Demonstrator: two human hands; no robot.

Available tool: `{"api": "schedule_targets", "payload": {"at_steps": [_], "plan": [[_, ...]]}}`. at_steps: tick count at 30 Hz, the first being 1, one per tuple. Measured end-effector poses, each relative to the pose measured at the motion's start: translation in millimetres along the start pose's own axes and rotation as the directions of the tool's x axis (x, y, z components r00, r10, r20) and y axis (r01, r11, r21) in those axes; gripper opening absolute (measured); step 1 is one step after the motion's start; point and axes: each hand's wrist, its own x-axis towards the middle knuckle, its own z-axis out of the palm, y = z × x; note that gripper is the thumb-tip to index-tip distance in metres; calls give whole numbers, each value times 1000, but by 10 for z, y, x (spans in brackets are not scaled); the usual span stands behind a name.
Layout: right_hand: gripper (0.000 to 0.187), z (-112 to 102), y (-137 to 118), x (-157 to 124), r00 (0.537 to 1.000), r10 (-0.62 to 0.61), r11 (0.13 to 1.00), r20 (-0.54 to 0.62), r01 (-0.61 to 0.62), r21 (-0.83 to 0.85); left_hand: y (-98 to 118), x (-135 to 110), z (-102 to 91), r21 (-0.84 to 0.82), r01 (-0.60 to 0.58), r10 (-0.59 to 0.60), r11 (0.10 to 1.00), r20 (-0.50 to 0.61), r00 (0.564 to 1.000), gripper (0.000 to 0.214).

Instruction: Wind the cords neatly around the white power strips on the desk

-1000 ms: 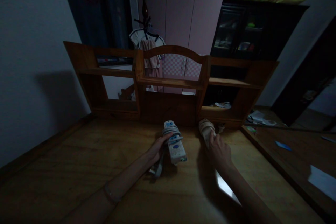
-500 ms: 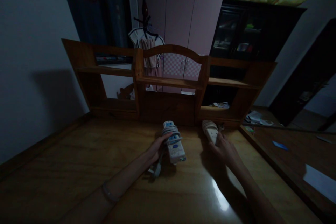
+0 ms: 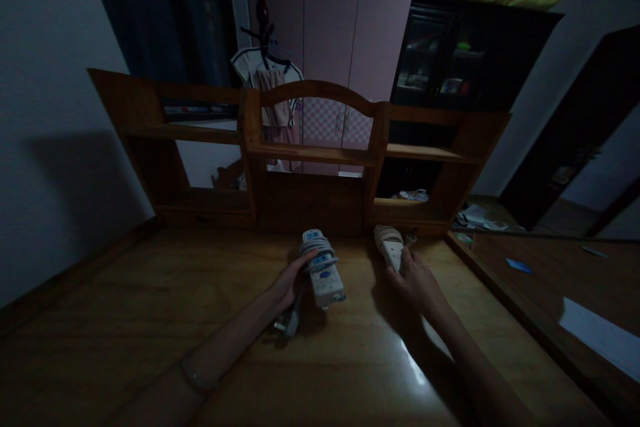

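My left hand (image 3: 289,282) grips a white power strip (image 3: 323,271) with its grey cord wound round it, lifted a little off the wooden desk (image 3: 150,320). The strip's plug (image 3: 287,324) hangs down below the hand onto the desk. My right hand (image 3: 416,278) rests on a second, cream-coloured power strip (image 3: 390,245) that lies on the desk near the hutch. Its fingers are curled over the strip's near end.
A wooden hutch with shelves (image 3: 310,153) stands across the back of the desk. A second dark desk (image 3: 550,287) with a white paper (image 3: 600,337) adjoins on the right. Behind are a pink wardrobe (image 3: 330,33) and a dark glass cabinet (image 3: 450,60).
My right hand drew back slightly along the cream strip and uncovered more of it. The left hand kept its hold. The camera swung a little to the right.
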Motion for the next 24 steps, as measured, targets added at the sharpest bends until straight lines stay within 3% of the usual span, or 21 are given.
{"api": "schedule_targets", "payload": {"at_steps": [5, 12, 24], "plan": [[72, 61, -142, -93, 999, 5, 994, -34, -9, -105, 5, -7, 10, -21, -13, 13, 1000, -12, 1000, 42], [75, 119, -156, -99, 997, -4, 982, -80, -11, -187, 7, -36, 13, 6, -15, 15, 1000, -3, 1000, 45], [72, 123, -209, -86, 984, -51, 993, -170, 33, -112, -6, -7, -10, 23, -24, 24, 999, -21, 999, 43]]}}
